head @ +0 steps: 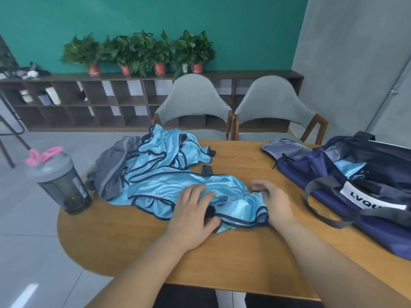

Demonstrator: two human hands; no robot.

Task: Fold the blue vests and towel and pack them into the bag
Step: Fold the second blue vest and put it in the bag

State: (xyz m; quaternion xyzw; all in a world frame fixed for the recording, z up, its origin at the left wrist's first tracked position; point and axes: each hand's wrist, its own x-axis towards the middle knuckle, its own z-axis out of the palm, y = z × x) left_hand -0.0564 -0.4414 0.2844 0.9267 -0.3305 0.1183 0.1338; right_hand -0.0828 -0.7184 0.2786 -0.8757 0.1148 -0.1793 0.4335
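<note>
A shiny light-blue vest (169, 185) with dark trim lies spread on the wooden table (138, 241) in front of me. More blue vests (169, 147) are heaped behind it. A grey striped towel (111, 172) is crumpled at the heap's left side. My left hand (191, 212) rests flat on the near vest, fingers straight. My right hand (273, 198) is at the vest's right edge, blurred, its fingers bent at the cloth. The open navy bag (355, 181) stands on the right with a piece of blue fabric (347, 167) inside it.
A dark shaker bottle (64, 185) with a pink loop stands at the table's left edge. Two grey chairs (193, 107) face the far side of the table. A low shelf with potted plants (138, 52) runs along the green wall.
</note>
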